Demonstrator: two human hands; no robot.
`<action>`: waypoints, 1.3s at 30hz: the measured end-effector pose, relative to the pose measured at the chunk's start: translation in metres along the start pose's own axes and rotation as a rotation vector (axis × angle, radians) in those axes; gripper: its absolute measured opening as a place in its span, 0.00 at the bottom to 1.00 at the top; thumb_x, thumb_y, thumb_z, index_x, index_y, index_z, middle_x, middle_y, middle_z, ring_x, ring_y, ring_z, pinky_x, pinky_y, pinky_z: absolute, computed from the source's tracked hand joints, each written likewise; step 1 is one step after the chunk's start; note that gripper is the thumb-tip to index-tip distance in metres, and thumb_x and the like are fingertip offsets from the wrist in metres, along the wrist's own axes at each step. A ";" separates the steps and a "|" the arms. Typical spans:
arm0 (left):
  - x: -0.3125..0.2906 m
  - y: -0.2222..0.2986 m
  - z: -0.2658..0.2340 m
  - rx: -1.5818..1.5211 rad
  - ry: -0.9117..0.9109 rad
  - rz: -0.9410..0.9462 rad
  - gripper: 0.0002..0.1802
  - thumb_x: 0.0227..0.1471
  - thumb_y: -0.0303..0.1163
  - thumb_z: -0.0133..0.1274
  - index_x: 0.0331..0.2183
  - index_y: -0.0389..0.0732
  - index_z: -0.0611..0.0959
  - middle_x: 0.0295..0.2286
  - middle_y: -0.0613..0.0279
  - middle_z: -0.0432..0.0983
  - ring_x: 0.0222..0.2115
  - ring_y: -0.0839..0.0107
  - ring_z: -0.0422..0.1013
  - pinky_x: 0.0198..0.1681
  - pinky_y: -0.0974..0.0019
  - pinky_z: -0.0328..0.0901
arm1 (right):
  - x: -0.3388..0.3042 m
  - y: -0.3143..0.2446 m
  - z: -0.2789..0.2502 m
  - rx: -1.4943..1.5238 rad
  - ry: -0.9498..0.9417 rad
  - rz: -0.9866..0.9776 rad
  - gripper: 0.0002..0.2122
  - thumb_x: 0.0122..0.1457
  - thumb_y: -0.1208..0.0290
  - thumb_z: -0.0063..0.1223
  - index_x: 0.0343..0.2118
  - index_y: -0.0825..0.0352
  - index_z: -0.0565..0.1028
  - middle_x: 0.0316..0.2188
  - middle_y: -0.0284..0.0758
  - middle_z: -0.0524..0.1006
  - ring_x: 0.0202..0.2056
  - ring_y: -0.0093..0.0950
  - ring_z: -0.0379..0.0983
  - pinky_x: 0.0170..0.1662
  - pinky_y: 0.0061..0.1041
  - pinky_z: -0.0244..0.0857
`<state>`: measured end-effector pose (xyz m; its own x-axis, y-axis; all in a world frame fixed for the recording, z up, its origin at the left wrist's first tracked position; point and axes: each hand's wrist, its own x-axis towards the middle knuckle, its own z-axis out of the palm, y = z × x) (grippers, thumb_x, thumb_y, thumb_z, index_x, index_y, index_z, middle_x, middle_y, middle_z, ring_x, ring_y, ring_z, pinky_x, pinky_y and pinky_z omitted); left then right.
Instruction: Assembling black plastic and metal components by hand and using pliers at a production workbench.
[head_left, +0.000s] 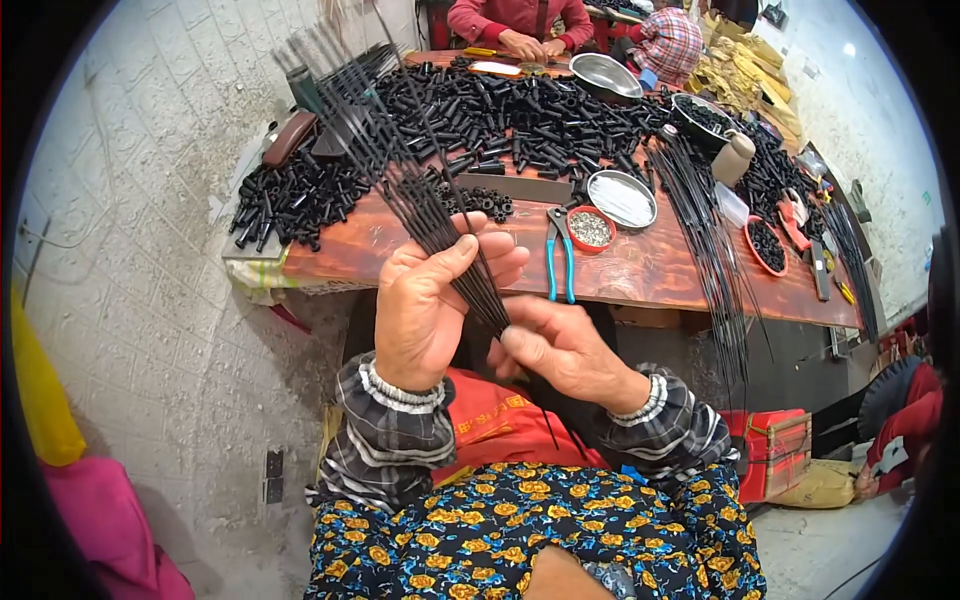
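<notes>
A bundle of thin black rods (425, 208) slants across in front of me, its far ends fanned out to the upper left. My left hand (415, 315) grips it around the middle, thumb laid over the rods and fingers behind. Lower down, my right hand (572, 352) pinches the near end of the bundle between thumb and fingers. A few rod tips poke out below the right hand, over my lap. Just beyond my hands on the table lie pliers with teal handles (570, 268) and a pile of small black rings (492, 204).
The wooden table (655, 265) bears heaps of short black tubes (540, 112). A red dish (592, 250) of small metal pieces and a metal bowl (653, 213) of white sticks stand beside the pliers. More black rods (700, 235) overhang the table edge at right. A co-worker's hands (533, 46) are opposite.
</notes>
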<state>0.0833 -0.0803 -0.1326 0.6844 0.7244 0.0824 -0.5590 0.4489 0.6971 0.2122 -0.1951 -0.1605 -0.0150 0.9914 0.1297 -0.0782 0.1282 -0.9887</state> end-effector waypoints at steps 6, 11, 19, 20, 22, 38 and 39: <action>-0.001 -0.007 0.003 0.083 -0.050 -0.009 0.14 0.59 0.25 0.45 0.47 0.31 0.72 0.41 0.44 0.75 0.43 0.49 0.73 0.49 0.50 0.69 | 0.009 -0.004 -0.005 -0.338 0.208 -0.121 0.09 0.59 0.70 0.53 0.32 0.74 0.77 0.19 0.29 0.73 0.21 0.15 0.64 0.22 0.19 0.58; 0.003 -0.006 -0.001 0.038 -0.050 -0.006 0.15 0.60 0.26 0.44 0.48 0.32 0.71 0.41 0.44 0.75 0.45 0.50 0.72 0.51 0.51 0.67 | 0.014 -0.004 -0.001 -0.384 0.220 -0.182 0.08 0.59 0.71 0.54 0.29 0.72 0.76 0.19 0.28 0.73 0.21 0.14 0.64 0.23 0.18 0.57; 0.007 -0.004 -0.003 0.003 -0.044 0.012 0.15 0.58 0.24 0.46 0.47 0.31 0.73 0.40 0.48 0.77 0.43 0.55 0.74 0.49 0.55 0.69 | 0.025 0.004 -0.011 -0.424 0.273 -0.287 0.09 0.62 0.72 0.50 0.28 0.71 0.75 0.18 0.29 0.73 0.20 0.15 0.67 0.23 0.17 0.61; 0.007 -0.003 -0.003 0.004 -0.041 0.013 0.15 0.58 0.24 0.46 0.47 0.31 0.73 0.40 0.48 0.77 0.43 0.55 0.74 0.49 0.55 0.69 | 0.024 0.001 -0.013 -0.422 0.271 -0.287 0.09 0.62 0.72 0.50 0.28 0.71 0.75 0.18 0.29 0.73 0.20 0.15 0.67 0.23 0.17 0.61; 0.007 -0.002 -0.003 -0.013 -0.032 -0.015 0.14 0.58 0.24 0.46 0.47 0.32 0.73 0.40 0.47 0.77 0.43 0.55 0.74 0.49 0.55 0.69 | 0.025 -0.002 -0.016 -0.647 0.303 -0.434 0.09 0.62 0.72 0.48 0.28 0.71 0.75 0.17 0.29 0.72 0.18 0.16 0.66 0.21 0.17 0.60; 0.005 0.000 0.004 0.057 -0.101 -0.028 0.20 0.60 0.25 0.41 0.54 0.30 0.66 0.49 0.40 0.69 0.52 0.50 0.67 0.56 0.52 0.63 | 0.026 -0.016 -0.001 -0.193 0.249 -0.145 0.07 0.56 0.69 0.60 0.31 0.69 0.80 0.20 0.20 0.70 0.23 0.11 0.60 0.25 0.16 0.52; 0.004 0.000 0.004 0.059 -0.099 -0.027 0.20 0.60 0.25 0.41 0.54 0.30 0.66 0.49 0.40 0.69 0.52 0.50 0.67 0.56 0.52 0.63 | 0.026 -0.014 -0.001 -0.191 0.247 -0.145 0.07 0.56 0.69 0.60 0.31 0.69 0.80 0.20 0.20 0.70 0.23 0.11 0.60 0.25 0.16 0.52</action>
<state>0.0882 -0.0794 -0.1289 0.7434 0.6560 0.1308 -0.5133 0.4340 0.7404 0.2139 -0.1715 -0.1430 0.2258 0.9357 0.2710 0.1263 0.2477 -0.9606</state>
